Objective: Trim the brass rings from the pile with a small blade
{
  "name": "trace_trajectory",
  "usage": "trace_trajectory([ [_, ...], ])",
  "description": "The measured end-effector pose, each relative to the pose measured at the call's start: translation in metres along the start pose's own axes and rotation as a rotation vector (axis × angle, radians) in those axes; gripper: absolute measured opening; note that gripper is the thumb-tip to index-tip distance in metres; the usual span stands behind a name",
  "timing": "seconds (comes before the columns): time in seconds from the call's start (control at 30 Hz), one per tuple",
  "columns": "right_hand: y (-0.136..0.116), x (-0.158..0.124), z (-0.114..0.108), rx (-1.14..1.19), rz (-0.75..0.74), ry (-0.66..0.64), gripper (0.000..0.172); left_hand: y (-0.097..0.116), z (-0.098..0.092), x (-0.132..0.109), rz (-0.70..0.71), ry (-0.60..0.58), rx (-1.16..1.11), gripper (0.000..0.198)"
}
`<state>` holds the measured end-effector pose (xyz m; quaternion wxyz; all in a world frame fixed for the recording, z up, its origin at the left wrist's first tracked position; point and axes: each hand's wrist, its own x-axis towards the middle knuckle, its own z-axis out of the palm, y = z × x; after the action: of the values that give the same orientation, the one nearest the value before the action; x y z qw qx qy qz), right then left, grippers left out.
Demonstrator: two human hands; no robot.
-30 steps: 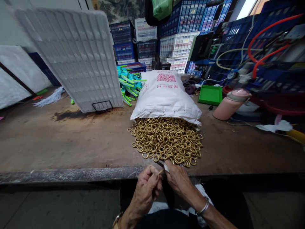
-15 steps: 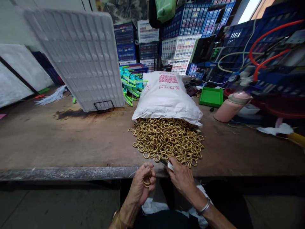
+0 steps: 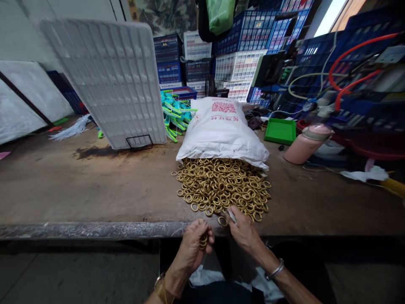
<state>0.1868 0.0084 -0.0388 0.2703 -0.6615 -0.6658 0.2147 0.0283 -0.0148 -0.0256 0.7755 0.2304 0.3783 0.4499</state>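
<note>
Gold-coloured rings spill in a pile from the mouth of a white sack with red print. My left hand, in front of the table's edge, is closed round several of the rings. At the near side of the pile, my right hand is closed on a small tool with a pale part showing between the fingers. A single ring is at the tool's tip, between my two hands.
A white ribbed panel stands in a black wire holder at the left. Green and teal plastic pieces lie behind it. To the right are a green tray and a pink bottle. Stacked crates fill the back.
My left hand has moved slightly right with its rings. A ring now shows at the tip of the tool in my right hand, apart from the pile.
</note>
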Motion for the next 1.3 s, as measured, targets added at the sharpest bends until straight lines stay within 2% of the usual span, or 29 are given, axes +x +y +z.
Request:
trace_trajectory([
  [0.13,-0.007,0.003,-0.002,0.401,0.11,-0.02,0.029,-0.002,0.008,0.005,0.053,0.032,0.109,0.031],
  [0.3,-0.021,0.0,0.0,0.773,0.253,-0.099,0.029,-0.006,0.016,0.013,0.102,0.072,0.193,0.041],
  [0.43,-0.034,-0.004,0.001,0.975,0.313,-0.165,0.032,-0.011,0.016,0.018,0.127,0.077,0.224,0.039],
  [0.53,-0.037,-0.004,0.003,1.031,0.333,-0.16,0.033,-0.01,0.015,0.022,0.129,0.116,0.209,0.039],
  [0.77,-0.026,0.002,0.008,1.04,0.331,-0.15,0.031,0.001,0.02,0.026,0.178,0.269,0.222,0.047],
  [0.83,-0.027,0.002,0.009,1.022,0.317,-0.164,0.03,0.004,0.022,0.026,0.196,0.255,0.259,0.045],
  [0.93,-0.03,0.002,0.009,1.036,0.3,-0.185,0.028,0.005,0.023,0.027,0.185,0.172,0.301,0.032],
  [1.03,-0.032,0.003,0.009,1.016,0.288,-0.177,0.028,0.004,0.02,0.029,0.177,0.132,0.344,0.03],
  [1.17,-0.027,0.007,0.006,0.739,0.182,-0.119,0.03,0.006,0.016,0.031,0.223,0.154,0.424,0.025],
  [1.3,-0.024,0.012,-0.005,0.459,0.066,-0.053,0.027,0.011,0.013,0.032,0.436,0.179,0.677,0.018],
])
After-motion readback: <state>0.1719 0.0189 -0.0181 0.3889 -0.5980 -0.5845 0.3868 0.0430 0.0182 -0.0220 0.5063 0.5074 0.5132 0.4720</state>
